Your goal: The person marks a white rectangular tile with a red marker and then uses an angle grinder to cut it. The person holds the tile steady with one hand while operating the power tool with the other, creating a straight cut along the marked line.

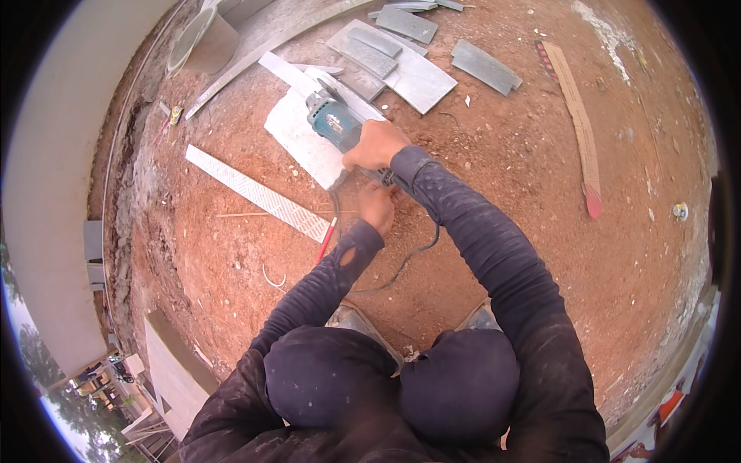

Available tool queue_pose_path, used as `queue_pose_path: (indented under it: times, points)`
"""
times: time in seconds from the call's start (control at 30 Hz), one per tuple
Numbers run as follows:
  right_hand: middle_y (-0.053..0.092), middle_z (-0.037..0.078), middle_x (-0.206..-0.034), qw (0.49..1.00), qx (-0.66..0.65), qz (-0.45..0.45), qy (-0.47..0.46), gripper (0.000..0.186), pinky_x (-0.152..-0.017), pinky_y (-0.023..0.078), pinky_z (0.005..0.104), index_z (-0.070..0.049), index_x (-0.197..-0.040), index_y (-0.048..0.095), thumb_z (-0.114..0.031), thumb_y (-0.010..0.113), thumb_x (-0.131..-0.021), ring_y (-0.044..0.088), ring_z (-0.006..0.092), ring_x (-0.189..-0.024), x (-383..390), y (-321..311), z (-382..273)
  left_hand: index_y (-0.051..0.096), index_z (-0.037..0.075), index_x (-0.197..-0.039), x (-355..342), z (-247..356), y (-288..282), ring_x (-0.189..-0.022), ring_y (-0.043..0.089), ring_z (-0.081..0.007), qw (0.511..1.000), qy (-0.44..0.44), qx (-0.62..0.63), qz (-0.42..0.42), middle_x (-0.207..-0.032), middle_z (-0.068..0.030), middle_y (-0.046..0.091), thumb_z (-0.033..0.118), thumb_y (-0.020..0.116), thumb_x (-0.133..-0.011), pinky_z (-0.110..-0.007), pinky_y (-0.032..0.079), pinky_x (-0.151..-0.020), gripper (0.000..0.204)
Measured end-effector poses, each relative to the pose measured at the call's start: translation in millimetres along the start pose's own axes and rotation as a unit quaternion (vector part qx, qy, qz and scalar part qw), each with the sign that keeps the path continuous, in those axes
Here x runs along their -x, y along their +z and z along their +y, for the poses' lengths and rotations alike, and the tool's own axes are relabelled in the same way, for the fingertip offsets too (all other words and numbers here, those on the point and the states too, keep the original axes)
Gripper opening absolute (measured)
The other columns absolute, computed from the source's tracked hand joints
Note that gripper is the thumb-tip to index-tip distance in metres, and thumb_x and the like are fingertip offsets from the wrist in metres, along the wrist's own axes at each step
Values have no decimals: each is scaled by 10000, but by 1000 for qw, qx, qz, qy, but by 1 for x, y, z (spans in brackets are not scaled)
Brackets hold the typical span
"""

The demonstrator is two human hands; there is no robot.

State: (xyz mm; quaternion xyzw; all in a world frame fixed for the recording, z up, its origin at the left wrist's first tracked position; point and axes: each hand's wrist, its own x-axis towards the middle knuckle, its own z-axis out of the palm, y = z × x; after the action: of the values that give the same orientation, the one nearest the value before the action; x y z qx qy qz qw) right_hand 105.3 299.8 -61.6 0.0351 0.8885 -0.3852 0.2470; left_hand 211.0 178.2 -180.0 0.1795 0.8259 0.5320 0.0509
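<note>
Teal, cylindrical, grey-headed power grinder [334, 123]: over pale, flat, irregular slab [299, 144], contact unclear | Right hand [378, 145]: wrapped round grinder body | Left hand [376, 208]: at rear end, grip cannot be told | Step, judged: positioning or working grinder | Next move calls for: steady support, dark thin cord [413, 256] kept clear

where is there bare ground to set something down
A broad patch of bare dirt lies between the right sleeve and the long brown strip. Another lies below the patterned white strip, left of the curved white scrap. It's crowded around the angle grinder, white slab and grey tiles.
</note>
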Motion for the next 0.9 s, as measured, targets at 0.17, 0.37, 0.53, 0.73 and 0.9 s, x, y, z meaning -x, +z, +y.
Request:
queue_pose_path:
  times: [0.17,0.37,0.53,0.73,0.9]
  points:
    - [685,294,-1064,1000,-11,-9,-9,667,-875,545,394,105,-1028,677,-366,798,-572,688,376,-994,4,1,-6,570,-39,-934,-12,-22,14,-766,606,-176,818,-323,460,119,-903,-115,642,-74,456,-900,-277,471,-673,123]
    - [684,295,-1066,1000,8,-2,-4,673,-873,543,395,106,-1025,676,-369,807,-567,687,379,-995,11,-4,4,586,-53,-1034,-6,-23,18,-855,625,-188,967,-143,201,65,-995,-107,649,-52,433,-917,-307,513,-741,192]
    - [686,296,-1053,1000,13,-8,-7,672,-869,545,391,107,-1015,679,-373,810,-563,688,376,-991,8,-2,3,569,-58,-1110,0,-41,12,-942,639,-197,981,-91,165,40,-1099,-118,640,-50,417,-925,-334,541,-785,239]
    - [690,289,-1039,1000,16,-6,-4,654,-858,546,388,99,-990,690,-381,806,-562,693,368,-975,6,0,6,561,-50,-1110,-3,4,2,-954,638,-211,997,-64,39,-12,-1106,-120,635,-49,410,-934,-342,545,-795,231]
    - [694,283,-1032,1000,22,-12,-1,631,-852,550,386,80,-986,702,-376,803,-561,695,365,-969,3,1,6,562,-42,-1122,-5,5,1,-963,639,-210,995,-95,28,-8,-1113,-114,638,-43,412,-940,-344,544,-797,236]
